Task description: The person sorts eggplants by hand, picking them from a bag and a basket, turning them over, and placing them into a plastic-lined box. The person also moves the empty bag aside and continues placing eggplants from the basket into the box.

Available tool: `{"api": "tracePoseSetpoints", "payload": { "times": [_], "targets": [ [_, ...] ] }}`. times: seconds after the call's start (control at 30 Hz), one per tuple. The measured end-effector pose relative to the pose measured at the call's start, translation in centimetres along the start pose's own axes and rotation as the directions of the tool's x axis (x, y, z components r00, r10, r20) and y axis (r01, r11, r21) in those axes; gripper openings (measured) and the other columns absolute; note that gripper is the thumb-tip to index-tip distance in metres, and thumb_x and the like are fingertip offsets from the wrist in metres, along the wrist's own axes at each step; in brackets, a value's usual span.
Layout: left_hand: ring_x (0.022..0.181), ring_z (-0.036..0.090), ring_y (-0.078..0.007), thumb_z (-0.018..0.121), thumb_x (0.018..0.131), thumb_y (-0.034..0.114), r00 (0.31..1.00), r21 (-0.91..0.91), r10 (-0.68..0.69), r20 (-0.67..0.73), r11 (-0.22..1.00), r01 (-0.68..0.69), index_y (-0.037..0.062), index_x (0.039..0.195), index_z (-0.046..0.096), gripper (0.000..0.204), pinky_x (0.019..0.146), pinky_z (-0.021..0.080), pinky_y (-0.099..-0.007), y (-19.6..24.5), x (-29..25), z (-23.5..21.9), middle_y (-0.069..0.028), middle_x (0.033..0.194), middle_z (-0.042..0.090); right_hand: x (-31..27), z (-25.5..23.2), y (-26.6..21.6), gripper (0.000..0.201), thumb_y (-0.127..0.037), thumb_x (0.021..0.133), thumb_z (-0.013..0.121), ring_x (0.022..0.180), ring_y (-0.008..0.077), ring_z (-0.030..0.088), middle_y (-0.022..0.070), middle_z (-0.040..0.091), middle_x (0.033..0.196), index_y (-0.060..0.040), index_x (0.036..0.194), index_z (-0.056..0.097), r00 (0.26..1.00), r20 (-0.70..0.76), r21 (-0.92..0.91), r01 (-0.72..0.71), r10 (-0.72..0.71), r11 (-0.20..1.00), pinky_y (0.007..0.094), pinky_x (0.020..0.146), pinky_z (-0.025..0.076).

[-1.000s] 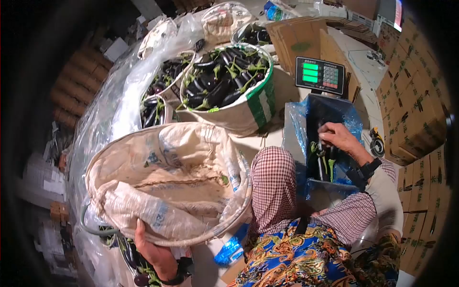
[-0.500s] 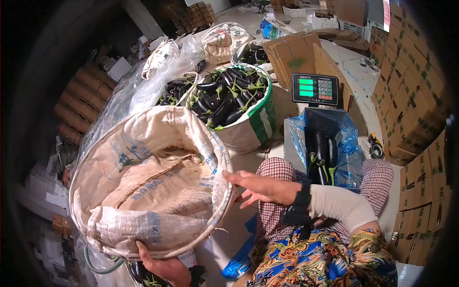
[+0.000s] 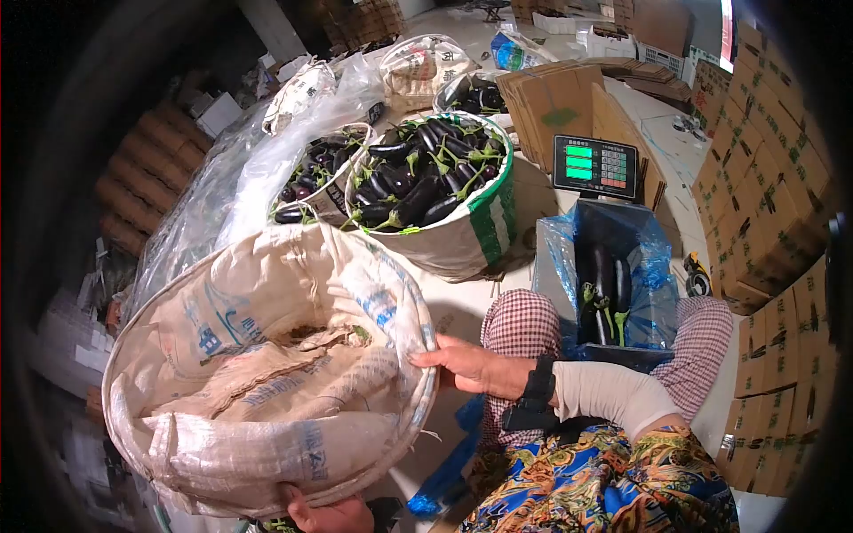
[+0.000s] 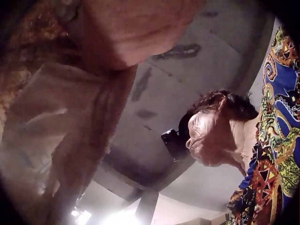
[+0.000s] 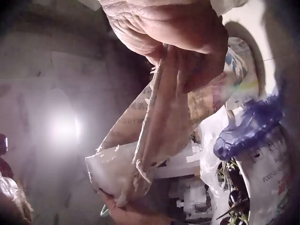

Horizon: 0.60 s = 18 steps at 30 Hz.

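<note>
A large round basket lined with white woven sacking (image 3: 275,391) is tilted toward me on the left, with only brown scraps of debris showing inside. My right hand (image 3: 475,364) grips its right rim, thumb on the inner side and fingers behind the cloth. At the near rim my left hand (image 3: 333,515) holds on from below, its thumb over the edge and most of its fingers hidden. In the right wrist view the right hand (image 5: 173,28) pinches the rim's edge. Several eggplants (image 3: 604,284) lie in a blue-plastic-lined tray (image 3: 653,311) on the scale.
Full baskets of eggplants (image 3: 426,178) stand beyond the held one. The scale display (image 3: 595,167) glows green behind the tray. Stacked cartons (image 3: 764,178) rise on the right, and clear plastic sheeting (image 3: 195,213) spreads along the left. Blue plastic (image 3: 440,489) lies near my knee.
My right hand has left the eggplants in the tray, crossed to the left and taken hold of the basket's right rim. The basket has shifted left and tipped further toward me.
</note>
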<state>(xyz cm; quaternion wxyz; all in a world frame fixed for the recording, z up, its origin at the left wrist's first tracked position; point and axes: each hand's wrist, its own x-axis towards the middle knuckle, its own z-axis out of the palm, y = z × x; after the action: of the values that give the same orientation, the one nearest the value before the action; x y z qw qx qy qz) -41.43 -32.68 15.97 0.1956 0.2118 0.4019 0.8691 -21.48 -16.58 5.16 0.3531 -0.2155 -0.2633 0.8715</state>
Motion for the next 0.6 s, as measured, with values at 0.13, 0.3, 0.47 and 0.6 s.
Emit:
{"api": "tracePoseSetpoints", "payload": {
  "times": [0.13,0.3,0.47,0.6],
  "targets": [
    [0.114,0.057,-0.0344,0.066,0.091,0.023,0.996,0.057,0.091,0.004,0.994,-0.091,-0.0067,0.134,0.047,0.056,0.096,0.048,-0.0472,-1.2,0.3,0.6,-0.0237,0.131,0.053,-0.9,0.0,-3.8,0.056,-0.018,0.091,0.067,0.107,0.0177,0.060,0.0055,0.057,0.121,-0.0059,0.139,0.041,0.990,0.070,0.016,0.119,-0.120,0.993,0.0378,0.093,0.052],
    [0.112,0.058,-0.0351,0.070,0.088,0.022,0.872,0.363,0.482,0.085,0.800,-0.478,-0.0072,0.134,0.047,0.059,0.096,0.049,-0.0475,-3.1,0.4,0.6,-0.0241,0.129,0.054,-3.1,1.4,-10.1,0.060,-0.016,0.089,0.070,0.111,0.0142,0.054,0.0037,0.057,0.121,-0.0042,0.140,0.040,0.970,0.043,-0.116,0.241,-0.238,0.964,0.0334,0.098,0.046],
    [0.110,0.060,-0.0357,0.075,0.086,0.021,0.173,0.499,0.861,0.478,-0.104,-0.860,-0.0077,0.133,0.047,0.062,0.096,0.049,-0.0477,-5.9,1.9,2.3,-0.0245,0.128,0.055,-2.5,1.1,-15.4,0.055,-0.020,0.088,0.072,0.106,0.0130,0.056,0.0046,0.059,0.115,-0.0015,0.132,0.047,0.918,0.060,-0.176,0.397,-0.392,0.901,0.0317,0.093,0.048],
    [0.114,0.057,-0.0341,0.069,0.089,0.024,0.392,0.231,0.743,0.543,0.316,-0.920,-0.0033,0.134,0.047,0.058,0.099,0.047,-0.0473,-10.4,10.4,13.2,-0.0211,0.131,0.054,1.8,0.2,-23.5,0.057,-0.021,0.089,0.072,0.107,0.0154,0.061,0.0068,0.060,0.122,-0.0031,0.135,0.044,0.858,0.142,-0.223,0.514,-0.494,0.829,0.0342,0.093,0.053]
  ]
}}
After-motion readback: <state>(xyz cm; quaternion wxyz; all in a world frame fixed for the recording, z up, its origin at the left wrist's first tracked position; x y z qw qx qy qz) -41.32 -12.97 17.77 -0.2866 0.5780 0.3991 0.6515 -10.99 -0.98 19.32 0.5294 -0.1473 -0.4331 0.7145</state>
